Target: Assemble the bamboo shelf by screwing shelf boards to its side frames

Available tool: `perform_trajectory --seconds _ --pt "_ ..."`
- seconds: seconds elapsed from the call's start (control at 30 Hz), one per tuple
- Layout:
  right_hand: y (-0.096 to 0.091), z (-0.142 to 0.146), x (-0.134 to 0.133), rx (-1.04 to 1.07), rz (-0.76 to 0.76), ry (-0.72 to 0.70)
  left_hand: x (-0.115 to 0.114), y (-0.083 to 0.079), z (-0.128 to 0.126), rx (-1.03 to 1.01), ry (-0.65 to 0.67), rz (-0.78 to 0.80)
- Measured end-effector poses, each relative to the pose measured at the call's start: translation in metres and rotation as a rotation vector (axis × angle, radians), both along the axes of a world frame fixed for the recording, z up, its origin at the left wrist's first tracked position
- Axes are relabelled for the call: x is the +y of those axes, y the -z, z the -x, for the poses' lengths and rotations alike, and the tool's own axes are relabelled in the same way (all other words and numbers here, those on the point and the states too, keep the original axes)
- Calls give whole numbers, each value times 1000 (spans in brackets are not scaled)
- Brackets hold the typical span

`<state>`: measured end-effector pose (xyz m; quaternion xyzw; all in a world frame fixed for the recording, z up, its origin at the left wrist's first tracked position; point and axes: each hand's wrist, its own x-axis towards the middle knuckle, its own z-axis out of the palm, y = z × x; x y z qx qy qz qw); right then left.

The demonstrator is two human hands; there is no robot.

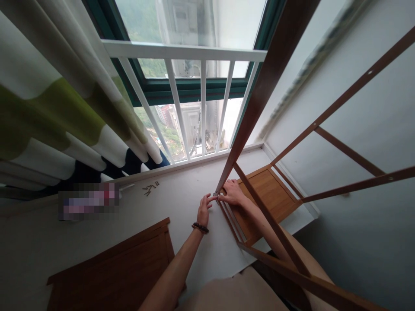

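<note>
A brown wooden frame [256, 99] with long posts and crossbars stands tilted across the right side. My left hand [203, 209] is at the foot of its near post, fingers drawn together at a small thin metal piece [215, 194], too small to name surely. A dark bead bracelet is on that wrist. My right hand [232, 192] reaches past a crossbar and grips the frame's lower corner, its fingers over the wood and its thumb side near the left fingertips. Beneath my right forearm lies a lighter wooden panel [272, 183] set in the frame.
Several small bolts [151, 187] lie on the white ledge [189, 183]. A separate dark wooden panel [129, 263] is at lower left, with a blurred pink package [89, 203] beyond it. White window railings [184, 52] and a striped curtain [65, 108] border the ledge.
</note>
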<state>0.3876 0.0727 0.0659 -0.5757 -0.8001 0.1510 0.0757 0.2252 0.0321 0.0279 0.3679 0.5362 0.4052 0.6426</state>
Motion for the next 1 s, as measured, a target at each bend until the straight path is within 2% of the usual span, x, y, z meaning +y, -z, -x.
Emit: perform_trajectory --seconds 0.27,0.43,0.53,0.73,0.87,1.0 --pt "1 1 0 5 16 1 5 2 4 14 21 53" --pt "0 2 -1 0 8 3 27 -3 -6 -49 -63 182" --pt "0 2 -1 11 9 3 36 -8 -7 -71 -92 162" --pt "2 2 -2 -1 -7 -9 16 -15 -2 4 -88 -48" --pt "3 2 -2 3 -19 1 5 -13 -4 104 -75 -8" --pt "3 1 -2 -15 -4 4 13 -8 -6 206 -75 105"
